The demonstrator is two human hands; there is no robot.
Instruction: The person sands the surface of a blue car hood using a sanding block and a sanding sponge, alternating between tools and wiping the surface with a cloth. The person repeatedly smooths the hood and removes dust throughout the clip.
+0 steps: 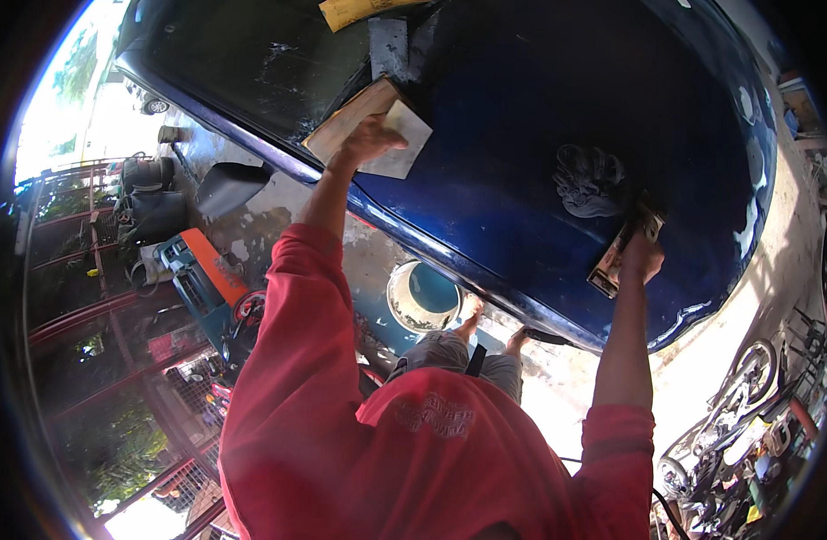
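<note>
A dark blue car hood [512,117] spreads out in front of me. My left hand [373,142] is closed on a flat tan-and-white board [406,144] near the base of the windshield, thumb lying over its pale part. Over the right side of the hood, my right hand [643,258] grips a long, narrow sanding block [608,267], whose underside I cannot see. Beside that block, toward the middle, lies a crumpled dark grey cloth [588,183].
On the windshield [251,63] rest a grey strip [389,47] and a yellow piece [359,9]. A side mirror [230,187] juts out left. A pale bucket [424,298] stands below the car's edge. An orange-and-teal machine [211,270] sits left; bicycles and clutter [746,405] lie right.
</note>
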